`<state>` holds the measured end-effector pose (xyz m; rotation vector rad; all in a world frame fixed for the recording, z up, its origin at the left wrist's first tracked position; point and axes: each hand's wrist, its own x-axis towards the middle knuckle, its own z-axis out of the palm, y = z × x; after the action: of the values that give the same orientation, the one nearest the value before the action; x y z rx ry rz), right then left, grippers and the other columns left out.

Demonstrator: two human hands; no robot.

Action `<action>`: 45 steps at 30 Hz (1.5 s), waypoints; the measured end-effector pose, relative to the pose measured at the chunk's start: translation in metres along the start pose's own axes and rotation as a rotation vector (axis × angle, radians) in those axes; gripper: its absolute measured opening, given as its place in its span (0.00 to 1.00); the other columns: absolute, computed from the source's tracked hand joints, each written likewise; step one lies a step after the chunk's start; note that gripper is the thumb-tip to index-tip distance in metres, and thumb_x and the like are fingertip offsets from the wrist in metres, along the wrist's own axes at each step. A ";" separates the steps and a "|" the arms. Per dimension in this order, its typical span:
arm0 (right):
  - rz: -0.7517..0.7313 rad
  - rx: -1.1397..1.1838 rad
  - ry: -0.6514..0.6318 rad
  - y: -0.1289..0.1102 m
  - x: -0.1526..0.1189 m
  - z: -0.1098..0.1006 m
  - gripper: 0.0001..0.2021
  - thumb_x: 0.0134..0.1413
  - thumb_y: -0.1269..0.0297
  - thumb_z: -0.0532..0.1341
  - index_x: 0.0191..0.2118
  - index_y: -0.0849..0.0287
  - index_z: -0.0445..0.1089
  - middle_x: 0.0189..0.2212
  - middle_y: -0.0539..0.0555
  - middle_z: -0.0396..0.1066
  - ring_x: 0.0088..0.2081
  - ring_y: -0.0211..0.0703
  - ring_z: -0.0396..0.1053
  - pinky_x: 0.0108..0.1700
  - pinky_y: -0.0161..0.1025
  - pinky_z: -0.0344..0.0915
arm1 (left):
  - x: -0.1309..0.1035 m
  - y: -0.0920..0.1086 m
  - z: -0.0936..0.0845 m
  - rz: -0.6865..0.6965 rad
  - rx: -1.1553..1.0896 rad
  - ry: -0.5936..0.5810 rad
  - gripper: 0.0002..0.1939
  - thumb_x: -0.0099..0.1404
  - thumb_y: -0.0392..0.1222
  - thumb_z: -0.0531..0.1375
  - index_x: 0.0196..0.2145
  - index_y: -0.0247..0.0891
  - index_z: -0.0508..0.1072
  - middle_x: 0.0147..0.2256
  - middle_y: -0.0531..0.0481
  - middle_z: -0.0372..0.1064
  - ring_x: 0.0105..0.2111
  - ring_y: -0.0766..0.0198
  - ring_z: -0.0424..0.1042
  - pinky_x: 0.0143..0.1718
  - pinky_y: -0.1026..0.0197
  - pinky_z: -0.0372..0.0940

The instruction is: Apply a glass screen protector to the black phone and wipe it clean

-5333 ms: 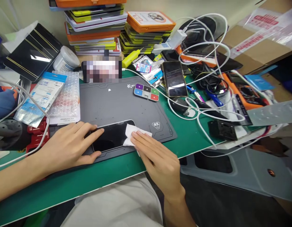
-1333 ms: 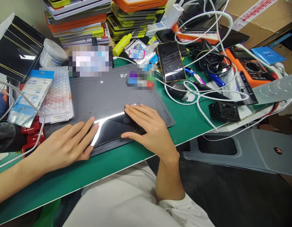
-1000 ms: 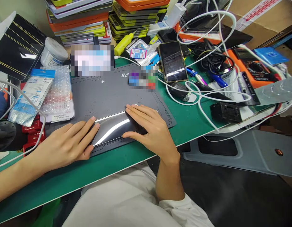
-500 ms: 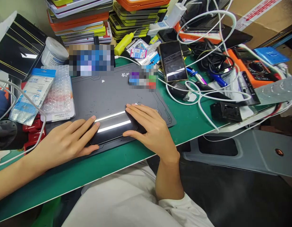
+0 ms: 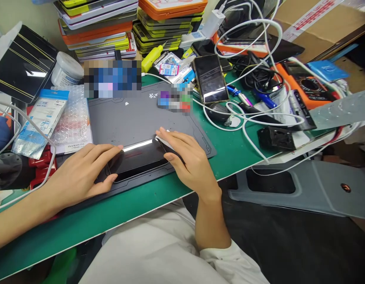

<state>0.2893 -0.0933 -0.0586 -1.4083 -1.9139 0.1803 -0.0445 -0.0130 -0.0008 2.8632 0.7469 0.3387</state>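
The fingers of the left hand (image 5: pixel 79 169) were moderately parted, thumb at the near left corner and fingertips at the far edge, holding the black phone (image 5: pixel 138 157) between them. The right hand (image 5: pixel 197 169) stood half open over the other end, thumb apart from the fingers; whether it gripped the phone could not be told, and a white item partly beneath its fingers was not identified. The phone lay screen up on the near part of the grey mat (image 5: pixel 123 126), close to the edge of the green bench (image 5: pixel 159 193). Judged risks: uneven pressure at the ends could make it slip towards that edge; fingertips on the glass could leave smears. A loose scrap (image 5: pixel 127 103) on the mat could scratch the glass if trapped under it. Containers: the white tub (image 5: pixel 66 71) was lidded, contents unseen. The blue-and-white pouch (image 5: pixel 40 122) overlapped bubble wrap (image 5: pixel 74 122), through which printed packaging showed; the pouch's contents could not be determined. The stacked flat cases (image 5: pixel 96 37) hid whatever they held, as did the taped cardboard box (image 5: pixel 321 39).
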 end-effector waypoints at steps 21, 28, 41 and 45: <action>0.034 -0.132 0.387 -0.006 0.001 0.006 0.06 0.79 0.62 0.68 0.45 0.47 0.83 0.41 0.52 0.86 0.43 0.53 0.83 0.49 0.53 0.78 | -0.010 -0.008 0.001 -0.123 -0.172 -0.072 0.34 0.88 0.53 0.46 0.85 0.48 0.60 0.65 0.34 0.71 0.61 0.43 0.76 0.62 0.39 0.75; -0.252 -0.089 0.136 -0.032 -0.014 -0.002 0.12 0.78 0.72 0.68 0.58 0.51 0.83 0.53 0.54 0.91 0.55 0.51 0.89 0.65 0.52 0.83 | -0.011 -0.009 0.001 -0.123 -0.201 -0.025 0.34 0.89 0.50 0.47 0.87 0.51 0.55 0.64 0.35 0.71 0.61 0.45 0.75 0.63 0.40 0.76; -0.155 -0.190 -0.120 -0.035 -0.014 0.008 0.38 0.85 0.55 0.62 0.88 0.60 0.52 0.79 0.66 0.69 0.79 0.61 0.69 0.83 0.63 0.68 | -0.009 -0.009 0.002 -0.124 -0.162 -0.042 0.34 0.88 0.51 0.47 0.85 0.48 0.59 0.64 0.34 0.72 0.60 0.43 0.76 0.61 0.41 0.78; -0.128 -0.202 -0.141 -0.034 -0.003 0.013 0.33 0.85 0.53 0.62 0.84 0.63 0.62 0.78 0.67 0.70 0.80 0.62 0.68 0.84 0.62 0.67 | -0.008 -0.008 0.001 -0.130 -0.151 -0.045 0.34 0.88 0.52 0.46 0.85 0.46 0.61 0.64 0.34 0.72 0.60 0.43 0.76 0.63 0.40 0.77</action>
<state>0.2560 -0.1054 -0.0522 -1.4282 -2.1822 0.0259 -0.0550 -0.0103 -0.0045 2.6572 0.8561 0.2985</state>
